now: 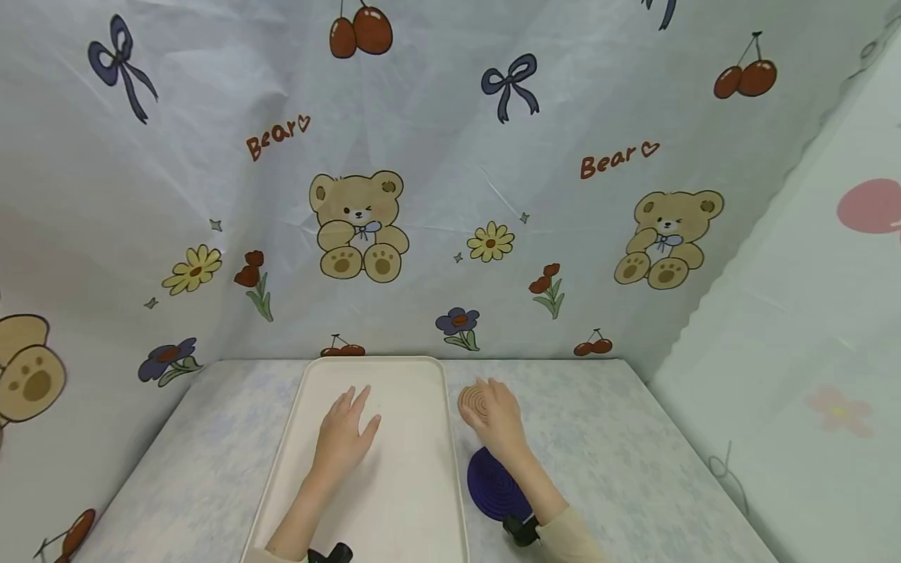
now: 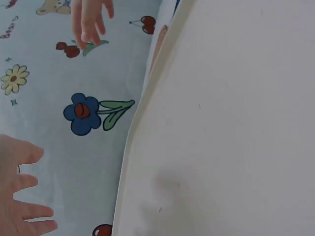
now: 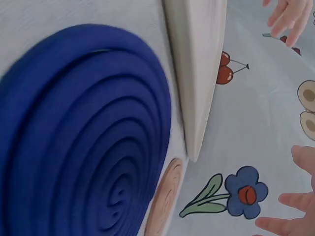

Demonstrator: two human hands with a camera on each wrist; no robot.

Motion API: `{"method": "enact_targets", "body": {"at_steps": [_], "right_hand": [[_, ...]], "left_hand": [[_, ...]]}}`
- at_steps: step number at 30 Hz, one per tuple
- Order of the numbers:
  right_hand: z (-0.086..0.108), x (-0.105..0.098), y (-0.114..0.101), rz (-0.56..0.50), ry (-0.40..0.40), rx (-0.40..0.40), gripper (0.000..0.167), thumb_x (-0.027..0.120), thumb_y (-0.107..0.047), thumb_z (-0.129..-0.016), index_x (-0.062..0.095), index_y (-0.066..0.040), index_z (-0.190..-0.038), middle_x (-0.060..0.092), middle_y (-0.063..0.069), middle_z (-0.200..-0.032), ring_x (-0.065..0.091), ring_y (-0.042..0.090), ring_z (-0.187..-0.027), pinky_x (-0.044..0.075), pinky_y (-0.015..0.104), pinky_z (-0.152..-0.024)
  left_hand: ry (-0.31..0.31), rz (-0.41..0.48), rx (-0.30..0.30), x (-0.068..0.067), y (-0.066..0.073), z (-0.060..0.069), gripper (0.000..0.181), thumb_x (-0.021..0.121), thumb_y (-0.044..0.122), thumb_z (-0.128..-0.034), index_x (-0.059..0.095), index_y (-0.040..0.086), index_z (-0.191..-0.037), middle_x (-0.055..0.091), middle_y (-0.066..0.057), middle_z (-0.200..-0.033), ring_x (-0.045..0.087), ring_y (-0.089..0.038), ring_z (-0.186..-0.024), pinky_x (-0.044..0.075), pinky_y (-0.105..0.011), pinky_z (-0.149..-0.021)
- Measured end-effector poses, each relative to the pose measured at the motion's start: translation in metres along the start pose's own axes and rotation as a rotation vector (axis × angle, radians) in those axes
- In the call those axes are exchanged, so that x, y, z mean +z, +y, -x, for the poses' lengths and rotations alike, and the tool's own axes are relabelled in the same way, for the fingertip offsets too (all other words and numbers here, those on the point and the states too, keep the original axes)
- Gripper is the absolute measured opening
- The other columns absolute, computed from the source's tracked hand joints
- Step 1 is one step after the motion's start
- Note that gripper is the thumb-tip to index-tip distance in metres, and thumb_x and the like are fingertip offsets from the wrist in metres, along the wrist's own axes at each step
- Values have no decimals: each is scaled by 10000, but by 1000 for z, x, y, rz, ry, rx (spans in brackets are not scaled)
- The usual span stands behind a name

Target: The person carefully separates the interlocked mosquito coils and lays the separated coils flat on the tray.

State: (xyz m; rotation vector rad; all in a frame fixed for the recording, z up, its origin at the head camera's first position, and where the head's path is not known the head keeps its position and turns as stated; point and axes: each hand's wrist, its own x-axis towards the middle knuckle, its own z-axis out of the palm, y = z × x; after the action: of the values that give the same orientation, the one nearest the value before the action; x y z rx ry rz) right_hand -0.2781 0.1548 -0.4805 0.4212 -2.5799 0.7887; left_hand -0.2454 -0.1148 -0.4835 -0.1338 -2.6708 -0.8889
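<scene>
Tan coil (image 1: 469, 400) (flat) near blue coil (image 1: 491, 483)

Red lettering (image 1: 271, 139) reads “Bear” twice — each with a heart (image 1: 304, 123) — on the patterned backdrop cloth (image 1: 436, 148).

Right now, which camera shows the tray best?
The head view: it shows most of the tray, with three sides. The left wrist view shows some floor and one edge; the right wrist view, mainly an outer wall.
</scene>
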Motion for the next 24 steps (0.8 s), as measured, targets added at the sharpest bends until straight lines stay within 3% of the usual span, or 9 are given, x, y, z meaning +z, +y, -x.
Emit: {"method": "enact_targets", "body": {"at_steps": [8,14,17,24], "right_hand": [[15,-4,21,-147,43,-3,451,638,-158,-902,517,14,-1301,551,253,-1289,497,428,-1210,400,610,-1010],[32,-9,36,-243,-23,151,456,593,-215,-937,512,56,-1294,526,264,-1332,433,468,-1281,357,623,-1060],[38,-11,43,-261,-21,213,426,598,-219,-935,542,34,-1273,568,228,-1292,497,423,-1232,431,583,-1011],[46,-14,56,-270,-8,240,358,615,-140,-915,579,21,-1232,646,196,-1170,575,386,-1105,514,538,-892]], "left_hand": [[-9,307,-138,20,36,8,498,574,228,-936,456,89,-1399,455,-201,-1431,398,-424,-1337,364,-612,-1065],[0,551,-170,47,58,21,432,565,169,-937,509,64,-1353,546,-194,-1348,513,-371,-1245,443,-534,-1027],[4,654,-180,59,68,27,429,555,138,-935,502,27,-1346,559,-228,-1313,551,-366,-1190,484,-495,-985],[-17,759,-231,84,90,40,465,548,136,-932,456,15,-1371,482,-256,-1362,524,-399,-1206,498,-483,-978]]}}
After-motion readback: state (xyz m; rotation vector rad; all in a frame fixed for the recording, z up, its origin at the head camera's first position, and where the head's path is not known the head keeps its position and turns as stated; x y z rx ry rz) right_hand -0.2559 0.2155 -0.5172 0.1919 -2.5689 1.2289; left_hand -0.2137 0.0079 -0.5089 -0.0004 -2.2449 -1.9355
